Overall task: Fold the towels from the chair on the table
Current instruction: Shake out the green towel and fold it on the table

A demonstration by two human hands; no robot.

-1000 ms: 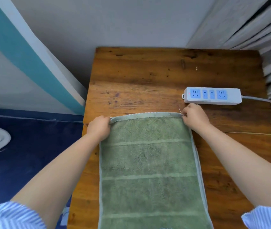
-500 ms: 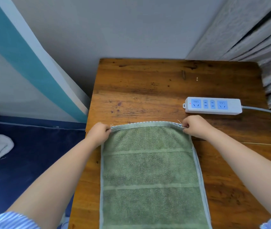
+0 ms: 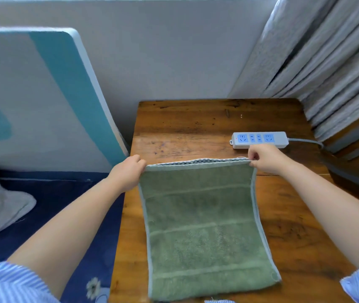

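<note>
Since half a second earlier, the far edge of the towel had come up off the desk, and the view had tilted up, showing more wall and the top of the teal-and-white panel. The worn, dark-stained wooden desk (image 3: 196, 132), scratched and knotty, carried everything. To its left leaned the smooth rounded-corner panel (image 3: 43, 95) in white and teal, and grey pleated curtains (image 3: 327, 62) hung at the right. Below the panel lay a navy blue bed cover (image 3: 65, 215).

The green terry towel (image 3: 204, 232), rectangular with pale grey hemmed borders and raised woven bands across it, lay on the near half of the desk, its far end lifted so that a checkered underside strip showed along the top edge. The left hand (image 3: 128, 171) gripped the far left corner, fingers curled round the hem; the right hand (image 3: 266, 159) pinched the far right corner between thumb and fingers. Blue-and-white striped sleeves showed at both bottom corners. Just beyond the right hand sat a white plastic power strip (image 3: 259, 139) with blue socket faces, its grey cord running off right.
</note>
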